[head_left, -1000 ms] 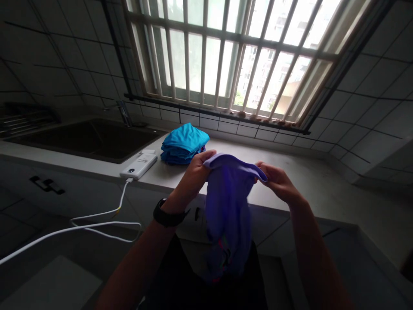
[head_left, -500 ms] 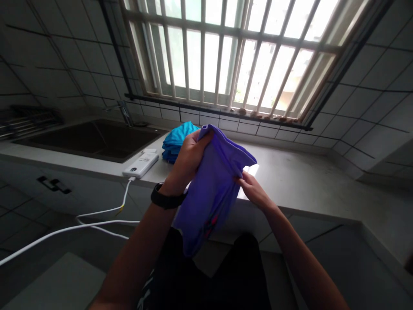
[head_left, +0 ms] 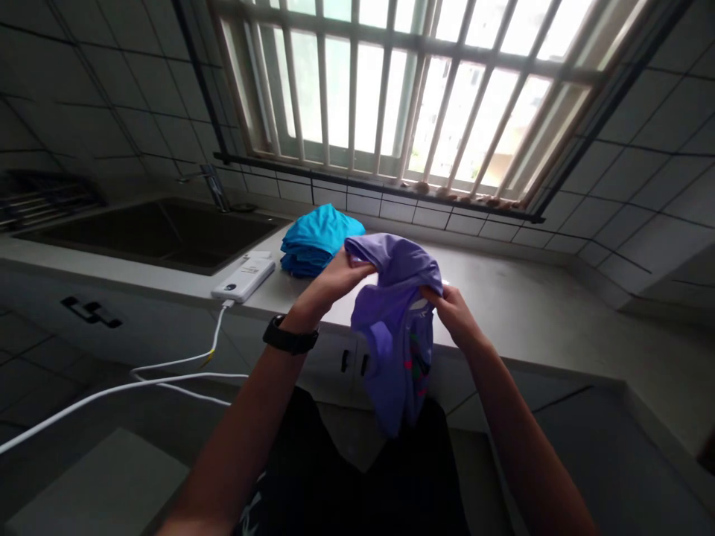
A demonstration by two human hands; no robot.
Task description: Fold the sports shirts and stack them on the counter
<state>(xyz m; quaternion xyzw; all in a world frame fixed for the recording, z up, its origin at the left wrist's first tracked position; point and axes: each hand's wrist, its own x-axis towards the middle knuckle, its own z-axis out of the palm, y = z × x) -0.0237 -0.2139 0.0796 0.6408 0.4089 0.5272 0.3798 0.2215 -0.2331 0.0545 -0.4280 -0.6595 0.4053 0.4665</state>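
Observation:
Both my hands hold a purple garment [head_left: 398,327] up in front of me, above the front edge of the pale countertop [head_left: 519,313]. My left hand [head_left: 335,279], with a black watch on its wrist, pinches the garment's top left edge. My right hand [head_left: 455,313] grips its right edge a little lower. The cloth hangs down between my forearms and shows a small coloured print. A folded turquoise garment [head_left: 318,240] lies on the counter just behind my left hand.
A white power bank [head_left: 243,279] lies on the counter beside the dark sink [head_left: 145,234], its white cable [head_left: 167,372] trailing down to the left. A faucet [head_left: 211,186] stands behind the sink. A barred window [head_left: 402,97] fills the tiled wall ahead.
My left hand has come down from its raised position and my right hand has risen slightly. The purple garment, slanted half a second ago, now hangs straighter between both hands.

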